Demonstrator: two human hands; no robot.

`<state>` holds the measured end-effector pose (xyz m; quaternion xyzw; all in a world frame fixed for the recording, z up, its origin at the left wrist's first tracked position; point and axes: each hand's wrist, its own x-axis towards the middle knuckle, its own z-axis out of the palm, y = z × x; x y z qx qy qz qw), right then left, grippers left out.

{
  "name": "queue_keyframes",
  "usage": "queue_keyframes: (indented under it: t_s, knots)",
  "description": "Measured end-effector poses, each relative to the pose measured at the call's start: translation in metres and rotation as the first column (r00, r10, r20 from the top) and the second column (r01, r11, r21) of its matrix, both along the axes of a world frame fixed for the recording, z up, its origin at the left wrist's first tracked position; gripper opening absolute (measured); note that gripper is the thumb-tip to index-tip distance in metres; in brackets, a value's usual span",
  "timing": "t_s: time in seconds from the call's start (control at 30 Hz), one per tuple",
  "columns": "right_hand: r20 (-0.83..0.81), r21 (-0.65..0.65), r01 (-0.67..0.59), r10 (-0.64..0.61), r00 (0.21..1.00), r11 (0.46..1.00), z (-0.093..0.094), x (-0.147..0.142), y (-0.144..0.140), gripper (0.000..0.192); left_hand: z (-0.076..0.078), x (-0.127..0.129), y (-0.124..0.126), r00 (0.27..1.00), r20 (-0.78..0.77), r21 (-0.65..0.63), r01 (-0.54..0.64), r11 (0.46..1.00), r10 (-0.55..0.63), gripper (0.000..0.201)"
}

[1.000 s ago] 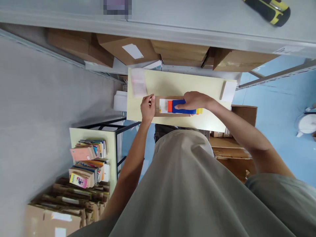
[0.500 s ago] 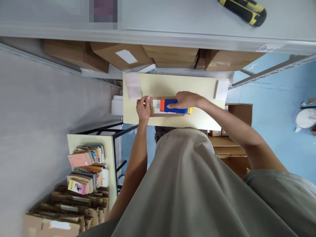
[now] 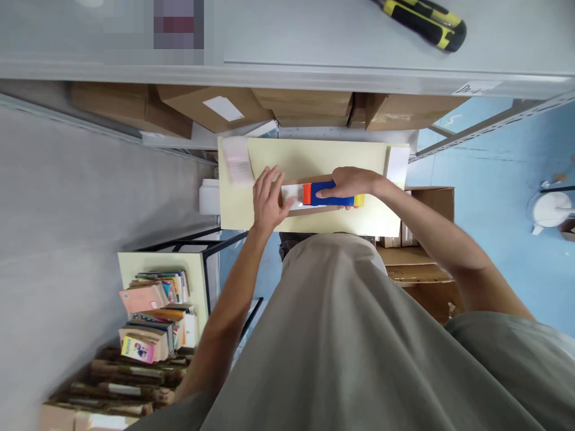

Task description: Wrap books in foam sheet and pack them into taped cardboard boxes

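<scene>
A flat brown cardboard box (image 3: 309,211) with a white label (image 3: 293,190) lies on a pale yellow tabletop (image 3: 287,157). My right hand (image 3: 353,181) is wrapped round a blue tape dispenser (image 3: 336,193) with an orange-red front end and a yellow rear part. The thumb lies on top, and the dispenser is over the box; whether it touches cannot be made out. At the box's left end is my left hand (image 3: 269,200), fingers stretched and spread, its blurred thumb over the label.
A faint printed sheet (image 3: 238,160) and a white pad (image 3: 397,164) lie at the table's ends. Behind it, cardboard boxes (image 3: 300,108) fill a grey shelf, with a yellow-black screwdriver (image 3: 426,25) above. Stacked books (image 3: 144,296) stand on a side table, lower left.
My left hand has let go of the box's left edge, its fingers spreading and thumb reaching over the label. The right hand and tape dispenser have shifted slightly right.
</scene>
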<state>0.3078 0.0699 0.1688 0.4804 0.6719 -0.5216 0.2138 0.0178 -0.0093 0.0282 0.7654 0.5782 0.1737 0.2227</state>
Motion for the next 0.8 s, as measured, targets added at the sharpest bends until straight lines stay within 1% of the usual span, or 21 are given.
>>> queue_keyframes:
  t_s: [0.07,0.1,0.13,0.2,0.33,0.43,0.53,0.63,0.73,0.8]
  knots:
    - [0.017,-0.004,0.003,-0.003,1.0,1.0,0.0,0.003,0.001,0.057,0.007,0.001,0.0,0.977,-0.068,-0.059,0.2,0.978,-0.204,0.125]
    - [0.015,-0.014,0.008,-0.007,1.0,1.0,0.0,0.005,0.001,0.058,0.008,0.001,0.001,0.958,-0.1,-0.09,0.262,0.961,-0.27,0.134]
    - [0.007,-0.023,0.014,-0.014,1.0,1.0,0.0,0.006,0.001,0.059,0.009,0.002,0.001,0.94,-0.129,-0.119,0.3,0.946,-0.315,0.139]
    - [-0.019,-0.035,0.029,-0.03,0.999,0.999,0.0,0.008,0.001,0.061,0.009,0.002,0.004,0.915,-0.18,-0.168,0.332,0.928,-0.36,0.135]
    - [-0.061,-0.118,0.033,-0.04,0.997,0.992,0.003,0.011,0.005,0.067,0.009,-0.001,0.011,0.89,-0.224,-0.204,0.356,0.912,-0.398,0.118]
    - [-0.007,-0.125,0.012,-0.013,1.0,0.992,0.01,0.024,0.011,0.072,0.011,-0.006,0.013,0.89,-0.222,-0.207,0.356,0.911,-0.398,0.116]
    - [0.089,-0.086,-0.03,0.038,0.995,0.996,0.016,0.058,0.017,0.076,0.014,-0.016,0.011,0.911,-0.205,-0.209,0.316,0.925,-0.358,0.118]
    - [0.183,-0.043,-0.057,0.064,0.981,0.997,0.016,0.101,0.019,0.075,0.017,-0.025,0.007,0.924,-0.185,-0.22,0.292,0.931,-0.334,0.113]
    - [0.244,-0.018,-0.071,0.073,0.967,0.997,0.005,0.13,0.015,0.075,0.018,-0.026,0.004,0.921,-0.169,-0.239,0.307,0.921,-0.35,0.103]
    - [0.254,-0.026,-0.068,0.072,0.965,0.997,-0.006,0.135,0.011,0.075,0.019,-0.024,0.004,0.918,-0.164,-0.252,0.314,0.915,-0.36,0.099]
